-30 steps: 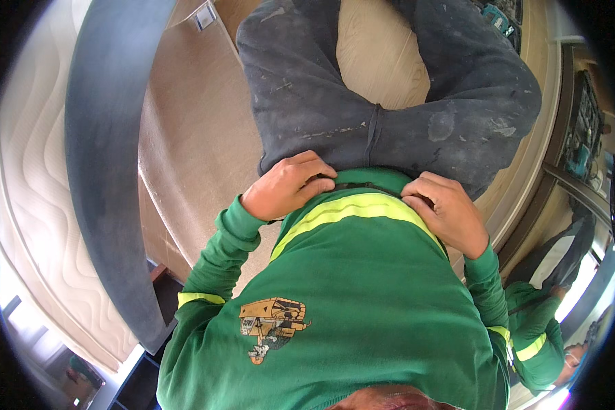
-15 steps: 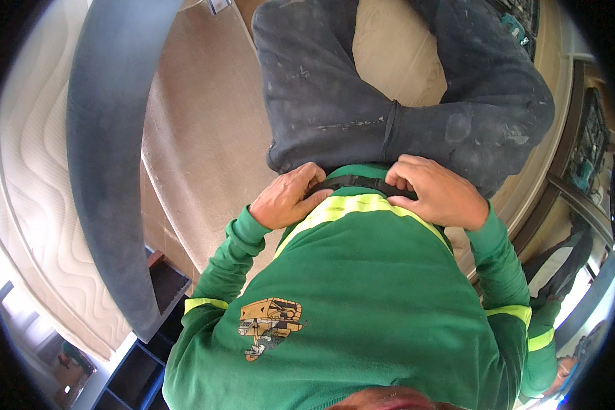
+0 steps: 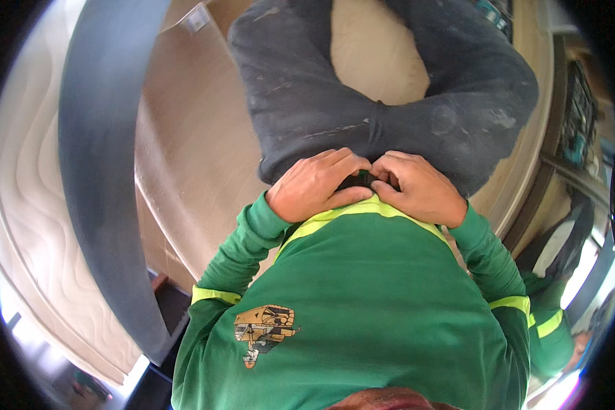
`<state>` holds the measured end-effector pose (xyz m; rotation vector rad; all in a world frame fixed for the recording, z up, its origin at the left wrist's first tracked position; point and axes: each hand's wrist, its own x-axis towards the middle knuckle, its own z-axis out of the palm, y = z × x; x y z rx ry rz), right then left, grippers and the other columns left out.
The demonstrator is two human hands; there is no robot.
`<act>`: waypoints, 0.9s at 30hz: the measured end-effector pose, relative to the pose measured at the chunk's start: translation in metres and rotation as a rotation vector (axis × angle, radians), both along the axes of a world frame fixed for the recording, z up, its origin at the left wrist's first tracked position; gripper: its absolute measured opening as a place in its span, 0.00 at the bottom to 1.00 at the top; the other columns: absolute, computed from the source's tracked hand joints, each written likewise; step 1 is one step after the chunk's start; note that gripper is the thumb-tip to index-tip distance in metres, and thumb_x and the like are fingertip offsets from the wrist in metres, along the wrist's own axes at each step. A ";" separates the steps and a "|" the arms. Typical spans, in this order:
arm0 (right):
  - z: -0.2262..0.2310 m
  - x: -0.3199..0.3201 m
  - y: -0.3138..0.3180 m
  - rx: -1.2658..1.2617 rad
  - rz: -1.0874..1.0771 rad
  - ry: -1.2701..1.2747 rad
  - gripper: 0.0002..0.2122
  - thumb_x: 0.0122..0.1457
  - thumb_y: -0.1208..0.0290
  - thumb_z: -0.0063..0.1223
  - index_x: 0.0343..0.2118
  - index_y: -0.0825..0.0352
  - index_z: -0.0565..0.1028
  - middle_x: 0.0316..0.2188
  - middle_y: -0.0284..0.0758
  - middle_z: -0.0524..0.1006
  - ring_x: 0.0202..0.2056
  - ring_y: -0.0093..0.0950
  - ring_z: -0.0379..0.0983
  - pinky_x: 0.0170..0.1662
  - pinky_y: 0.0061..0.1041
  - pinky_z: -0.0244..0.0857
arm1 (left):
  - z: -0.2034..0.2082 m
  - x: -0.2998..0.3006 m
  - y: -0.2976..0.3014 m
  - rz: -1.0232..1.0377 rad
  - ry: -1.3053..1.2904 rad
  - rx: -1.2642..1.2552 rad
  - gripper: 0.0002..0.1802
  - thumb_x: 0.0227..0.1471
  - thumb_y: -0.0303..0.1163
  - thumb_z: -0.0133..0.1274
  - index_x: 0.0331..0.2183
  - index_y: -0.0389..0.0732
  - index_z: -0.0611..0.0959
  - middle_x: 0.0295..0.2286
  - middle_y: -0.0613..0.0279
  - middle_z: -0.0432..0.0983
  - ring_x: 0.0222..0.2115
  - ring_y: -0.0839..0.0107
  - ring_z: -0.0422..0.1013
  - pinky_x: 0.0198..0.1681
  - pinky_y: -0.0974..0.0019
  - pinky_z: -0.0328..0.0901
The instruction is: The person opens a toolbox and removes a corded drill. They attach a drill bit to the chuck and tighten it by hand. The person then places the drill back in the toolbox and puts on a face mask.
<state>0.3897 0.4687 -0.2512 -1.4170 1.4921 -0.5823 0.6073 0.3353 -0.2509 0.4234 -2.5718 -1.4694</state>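
Observation:
My left hand [image 3: 316,181] and my right hand [image 3: 420,186] meet at the front of my waist, fingertips almost touching. Between them shows a short piece of black strap [image 3: 352,180]; the fingers hide the rest, its buckle included. Both hands are closed on this strap, thumbs toward me and fingers curled over the far side. Just on my side of the hands, a yellow reflective band [image 3: 342,214] crosses the green shirt [image 3: 376,287]. Beyond them are my dark, stained trousers [image 3: 321,123], with the knees spread.
A pale, wavy-quilted mattress [image 3: 34,225] stands at the left beside a curved dark grey panel [image 3: 102,171]. A beige board [image 3: 191,137] lies left of my legs. At the right, a mirror-like surface [image 3: 557,253] shows a green sleeve, and an open tool case [image 3: 579,113] is visible.
My hands have drawn together along the strap, the left moving right and the right slightly left. They now cover the buckle that showed between them. The view has shifted slightly.

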 end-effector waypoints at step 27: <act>0.016 -0.010 0.105 -0.053 -0.350 0.374 0.10 0.59 0.71 0.65 0.39 0.65 0.75 0.32 0.38 0.75 0.33 0.42 0.78 0.36 0.37 0.73 | -0.011 0.034 0.003 -0.013 -0.236 -0.220 0.15 0.61 0.36 0.60 0.46 0.38 0.83 0.37 0.56 0.77 0.37 0.54 0.77 0.42 0.54 0.75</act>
